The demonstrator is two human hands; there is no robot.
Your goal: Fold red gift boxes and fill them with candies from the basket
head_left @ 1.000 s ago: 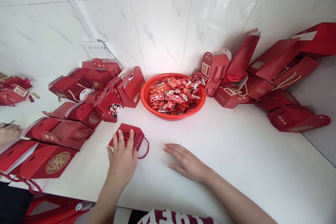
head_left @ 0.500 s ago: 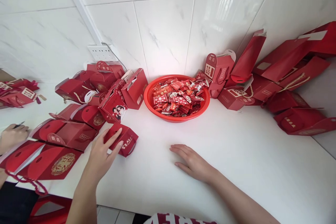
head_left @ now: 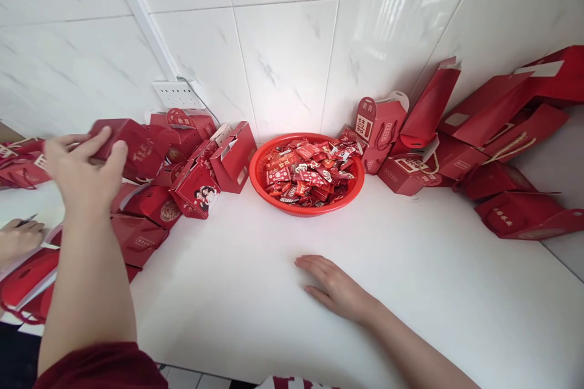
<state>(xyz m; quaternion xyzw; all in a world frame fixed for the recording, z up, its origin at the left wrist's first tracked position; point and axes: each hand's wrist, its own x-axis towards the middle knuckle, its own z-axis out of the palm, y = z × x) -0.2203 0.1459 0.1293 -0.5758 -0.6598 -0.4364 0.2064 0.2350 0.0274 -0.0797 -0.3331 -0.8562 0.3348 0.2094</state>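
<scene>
My left hand [head_left: 86, 164] grips a small red gift box [head_left: 137, 147] from above and holds it over the rows of red boxes on the left. The box is slightly blurred, with gold writing on its side. Beneath my forearm, part of the red boxes [head_left: 137, 237] is hidden. My right hand [head_left: 331, 285] rests on the white table [head_left: 255, 310], fingers stretched out and holding nothing. Beyond it stands a red oval basket [head_left: 254, 179] heaped with red-wrapped candies [head_left: 305, 170].
Several red boxes and bags [head_left: 474, 127] crowd the right corner. A box with a printed couple [head_left: 196, 191] stands left of the basket. Another person's hand [head_left: 20, 240] holds a pen at the far left. A power strip [head_left: 176, 95] is on the tiled wall.
My left hand has lifted the small red gift box off the table and carried it left, above the other boxes. My right hand has stayed in place.
</scene>
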